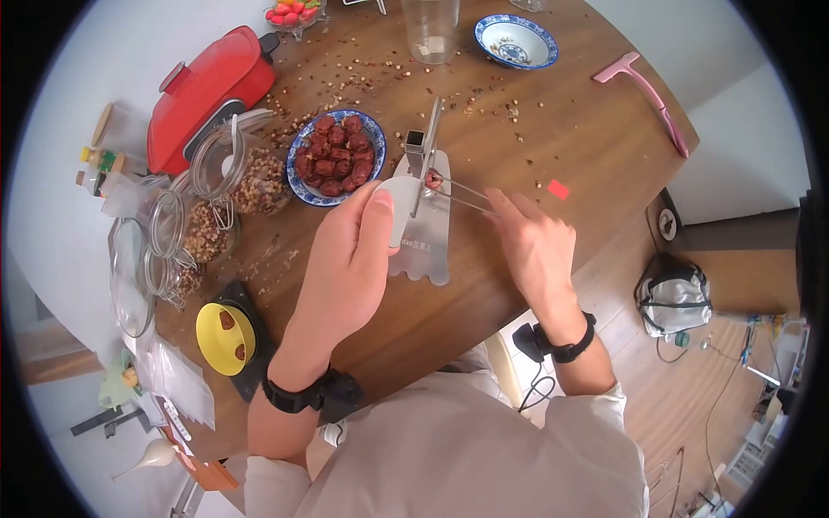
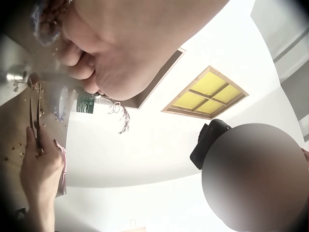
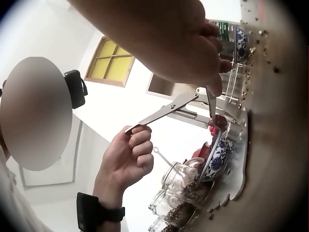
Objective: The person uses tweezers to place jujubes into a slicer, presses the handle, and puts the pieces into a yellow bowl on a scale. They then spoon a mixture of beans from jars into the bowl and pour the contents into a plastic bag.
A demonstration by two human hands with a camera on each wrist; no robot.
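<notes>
My left hand (image 1: 345,263) grips the lever handle of a metal date pitter (image 1: 423,250); the right wrist view shows its fingers curled round the lever (image 3: 164,112). My right hand (image 1: 537,249) pinches metal tweezers (image 1: 471,198). Their tips hold a red date (image 1: 433,180) at the pitter's post, over its flat base with a wavy front edge. In the left wrist view the tweezers (image 2: 33,112) reach up to that date. Just behind the left hand stands a blue-and-white bowl (image 1: 381,142) heaped with red dates (image 1: 335,157).
Left are glass jars (image 1: 207,229) of brown pieces, a red lidded cooker (image 1: 207,95) and a yellow dish (image 1: 216,350) with two dates on a black scale (image 1: 248,302). Behind stand a clear container (image 1: 432,30) and another bowl (image 1: 516,41). A pink scraper (image 1: 648,91) lies right, among scattered bits.
</notes>
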